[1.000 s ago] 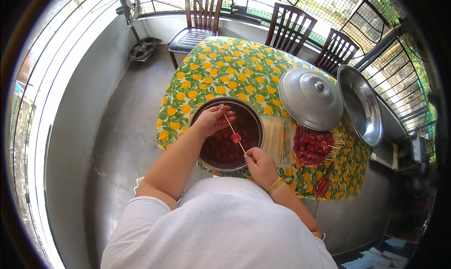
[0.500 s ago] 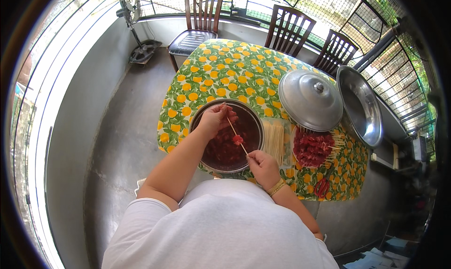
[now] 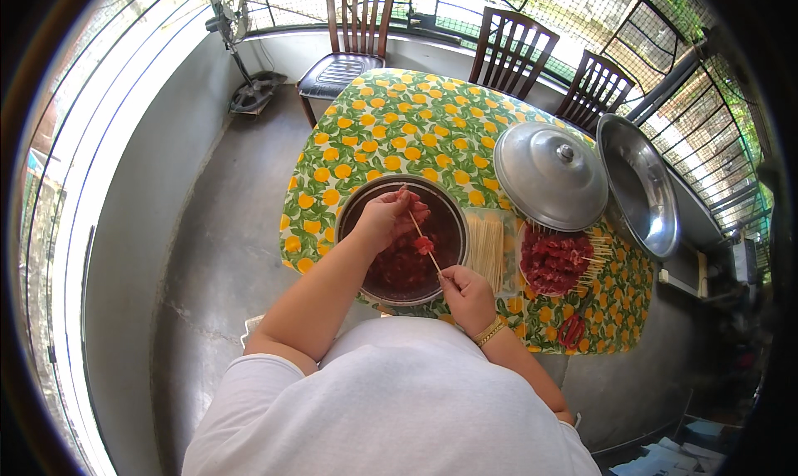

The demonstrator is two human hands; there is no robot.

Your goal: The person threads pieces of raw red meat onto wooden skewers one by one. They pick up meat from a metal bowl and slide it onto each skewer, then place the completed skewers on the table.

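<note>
Over a round metal pot of dark red meat, both my hands work on one thin wooden skewer. My right hand pinches its lower end near the pot's right rim. A small lump of red meat sits partway along the stick. At the upper end, my left hand is closed on a piece of raw meat around the skewer's tip. Just right of the pot lie many bare skewers in a clear tray. Beyond them, loaded meat skewers are heaped on a plate.
A domed metal lid and a wide metal basin stand at the table's right side. Red-handled scissors lie near its front edge. The tablecloth has a lemon print. Chairs stand behind, and a fan at the far left.
My left hand has shifted slightly at the skewer's upper end, and more of the meat piece shows beside its fingers. My right hand keeps its pinch on the lower end.
</note>
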